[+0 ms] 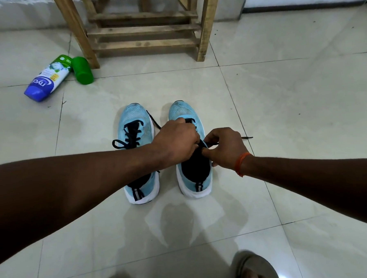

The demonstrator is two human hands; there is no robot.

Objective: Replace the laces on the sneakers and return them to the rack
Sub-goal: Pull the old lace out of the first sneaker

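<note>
Both forearms (74,187) stretch forward to the right sneaker (184,112). The left hand (176,143) curls its fingers down over the eyelets, seemingly gripping the dark lace (247,137), while the right hand (223,149) pinches that lace at the tongue. Just beside it stands the left sneaker (134,118), already laced, with a loop showing. By my reckoning, roughly half the lacing remains, and neither shoe is yet on the wooden rack (145,30) beyond. Left of the rack lie a bottle (47,80) and a green cap (82,69).
</note>
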